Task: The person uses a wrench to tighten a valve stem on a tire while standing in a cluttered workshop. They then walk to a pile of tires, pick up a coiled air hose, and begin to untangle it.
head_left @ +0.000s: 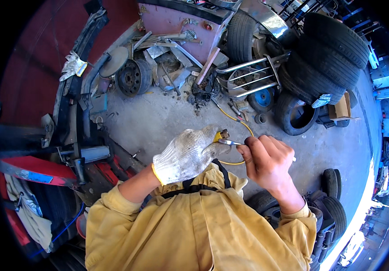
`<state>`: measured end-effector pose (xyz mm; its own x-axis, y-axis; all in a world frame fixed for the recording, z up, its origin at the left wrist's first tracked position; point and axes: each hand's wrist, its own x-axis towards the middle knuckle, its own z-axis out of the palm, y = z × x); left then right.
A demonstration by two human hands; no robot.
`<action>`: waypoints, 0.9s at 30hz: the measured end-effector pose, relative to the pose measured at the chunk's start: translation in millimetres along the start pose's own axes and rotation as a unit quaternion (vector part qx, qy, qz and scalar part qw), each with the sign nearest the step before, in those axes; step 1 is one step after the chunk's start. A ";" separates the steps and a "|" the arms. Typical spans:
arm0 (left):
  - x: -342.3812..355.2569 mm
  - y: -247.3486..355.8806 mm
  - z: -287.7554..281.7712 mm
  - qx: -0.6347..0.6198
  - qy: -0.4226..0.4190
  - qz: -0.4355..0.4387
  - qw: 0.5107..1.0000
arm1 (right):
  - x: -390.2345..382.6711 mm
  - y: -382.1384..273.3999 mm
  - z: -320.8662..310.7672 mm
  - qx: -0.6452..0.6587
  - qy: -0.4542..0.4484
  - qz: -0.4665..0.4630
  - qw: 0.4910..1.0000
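So the brass-coloured fitting (223, 134) is up in front of the chest, gripped with its yellow end in the left hand (186, 151), which has a grubby white work glove on, and the right hand (267, 159) is bare and curled tight round a thin metal tool (229, 142) with its tip right by the fitting. My worry is that tip: if it skids off, it could poke the gloved fingers, and nothing's braced since both hands are in mid-air. Slack knit could also let the fitting twist or drop. Below, a yellow hose (250, 130) loops over the floor (158, 113); can't tell if it joins the bit being held, but it'd be easy to snag a foot in it. Floor's bare grey concrete, scuffed and stained. Farther out there's a steel wheel (133, 77), a chrome rack (251, 77), a scrap heap (172, 61) that looks a bit trippy, and a leaning pile of tires (330, 54) I wouldn't trust if bumped, with a pink cabinet (172, 22) behind the scrap.
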<state>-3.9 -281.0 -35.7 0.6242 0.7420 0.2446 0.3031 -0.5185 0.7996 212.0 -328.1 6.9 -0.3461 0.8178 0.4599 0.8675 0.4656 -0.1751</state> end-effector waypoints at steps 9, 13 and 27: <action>2.1 -9.3 -6.3 -0.028 -0.005 0.066 0.997 | -4.5 -9.5 11.7 0.031 0.054 0.068 0.996; 5.8 2.4 -12.2 -0.136 -0.041 -0.046 0.989 | -6.1 -11.1 15.1 0.026 0.059 0.096 0.993; -1.0 1.3 -4.3 -0.037 0.010 0.060 0.997 | -9.1 -11.6 15.2 0.063 0.065 0.085 0.992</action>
<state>-7.2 -280.6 -32.5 0.6383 0.6846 0.3519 0.1715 -0.5721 0.8020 199.7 -335.8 -8.5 -0.1415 0.8413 0.5218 0.8548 0.3697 -0.3643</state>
